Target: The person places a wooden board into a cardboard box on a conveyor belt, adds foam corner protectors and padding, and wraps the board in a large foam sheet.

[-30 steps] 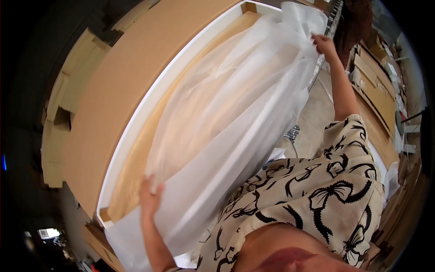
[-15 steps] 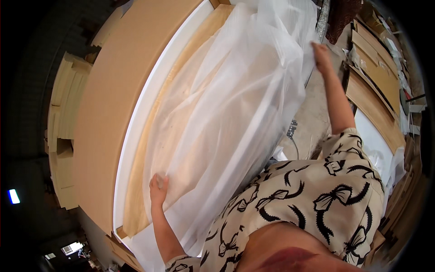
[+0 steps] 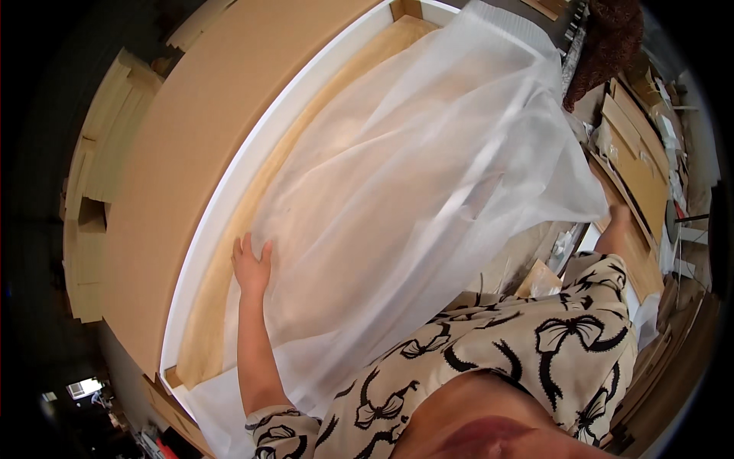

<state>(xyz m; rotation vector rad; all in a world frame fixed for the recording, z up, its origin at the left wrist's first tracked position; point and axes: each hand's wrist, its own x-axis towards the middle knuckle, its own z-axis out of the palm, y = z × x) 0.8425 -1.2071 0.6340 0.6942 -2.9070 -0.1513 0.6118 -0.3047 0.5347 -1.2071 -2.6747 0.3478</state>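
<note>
A large translucent white foam sheet point(image 3: 428, 191) drapes over a long white-framed panel with a pale wooden back point(image 3: 222, 191). My left hand point(image 3: 252, 264) lies flat on the sheet near its lower left part, fingers spread, pressing it onto the wood. My right forearm reaches out at the right; my right hand point(image 3: 615, 218) is mostly hidden behind the sheet's right edge, and whether it grips the sheet cannot be seen.
A wide brown cardboard board point(image 3: 199, 138) lies along the panel's left side. Stacked cardboard pieces point(image 3: 634, 161) and clutter fill the right. A dark brown furry object point(image 3: 604, 46) sits at the top right. Pale foam blocks point(image 3: 92, 191) stand at the far left.
My left hand has slid up the sheet toward the middle. My right arm has dropped from the sheet's far top corner down to its right edge, and the sheet now spreads wider.
</note>
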